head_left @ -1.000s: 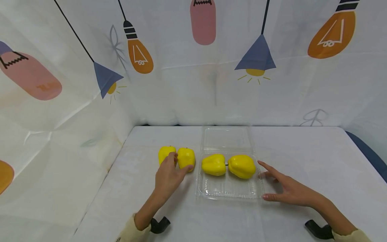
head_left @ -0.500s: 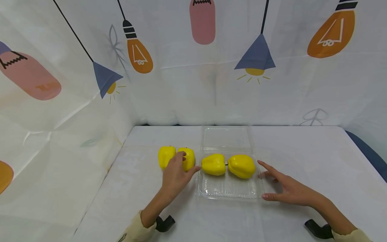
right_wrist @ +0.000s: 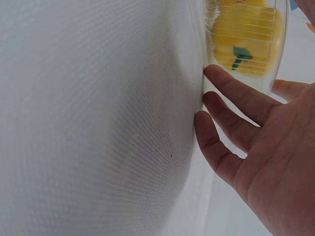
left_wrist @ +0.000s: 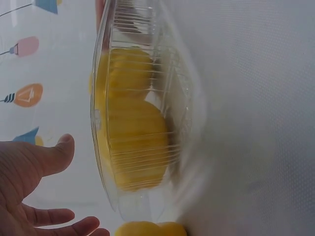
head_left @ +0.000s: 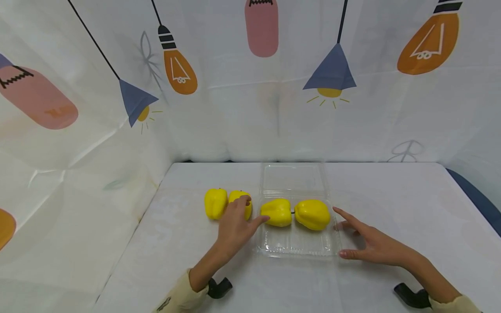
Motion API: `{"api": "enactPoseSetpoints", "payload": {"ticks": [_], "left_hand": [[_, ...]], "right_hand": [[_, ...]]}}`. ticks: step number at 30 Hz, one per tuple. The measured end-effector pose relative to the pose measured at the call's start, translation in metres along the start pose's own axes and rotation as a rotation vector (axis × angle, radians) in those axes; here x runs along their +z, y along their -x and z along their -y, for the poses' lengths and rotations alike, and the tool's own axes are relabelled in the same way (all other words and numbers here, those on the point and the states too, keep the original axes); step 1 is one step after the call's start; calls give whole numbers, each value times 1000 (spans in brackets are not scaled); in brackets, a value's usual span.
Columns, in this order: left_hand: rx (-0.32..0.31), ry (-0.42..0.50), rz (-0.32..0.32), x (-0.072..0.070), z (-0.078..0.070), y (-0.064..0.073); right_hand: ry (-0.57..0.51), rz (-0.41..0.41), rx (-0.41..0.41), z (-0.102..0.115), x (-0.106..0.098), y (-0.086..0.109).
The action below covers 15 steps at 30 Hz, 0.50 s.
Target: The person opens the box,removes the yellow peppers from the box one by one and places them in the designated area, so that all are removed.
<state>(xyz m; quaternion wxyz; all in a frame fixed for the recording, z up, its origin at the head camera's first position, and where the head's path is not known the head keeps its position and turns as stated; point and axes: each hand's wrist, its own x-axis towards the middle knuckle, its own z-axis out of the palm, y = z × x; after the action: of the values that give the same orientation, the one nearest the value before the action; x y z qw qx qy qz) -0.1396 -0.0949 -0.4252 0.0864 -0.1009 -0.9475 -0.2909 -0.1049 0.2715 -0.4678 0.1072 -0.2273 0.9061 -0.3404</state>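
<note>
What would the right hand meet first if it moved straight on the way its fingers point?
Most likely the clear container, at its side nearest the right hand; whether any fingers already touch it is unclear.

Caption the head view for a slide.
Two yellow peppers in an open clear container, two more on the white table beside it, left hand and right hand open nearby.
</note>
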Motion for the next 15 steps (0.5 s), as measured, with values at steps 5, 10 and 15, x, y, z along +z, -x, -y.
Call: {"api": "enactPoseSetpoints", "payload": {"ticks": [5, 10, 15], "left_hand": [[17, -4, 12, 5, -5, -1], [46, -3, 28, 11, -9, -2], [86, 6, 41, 13, -13, -3]], "right_hand": [[-3, -1, 2, 1, 0, 0], [0, -1, 3, 1, 0, 0], [5, -1, 1, 1, -1, 1]]}}
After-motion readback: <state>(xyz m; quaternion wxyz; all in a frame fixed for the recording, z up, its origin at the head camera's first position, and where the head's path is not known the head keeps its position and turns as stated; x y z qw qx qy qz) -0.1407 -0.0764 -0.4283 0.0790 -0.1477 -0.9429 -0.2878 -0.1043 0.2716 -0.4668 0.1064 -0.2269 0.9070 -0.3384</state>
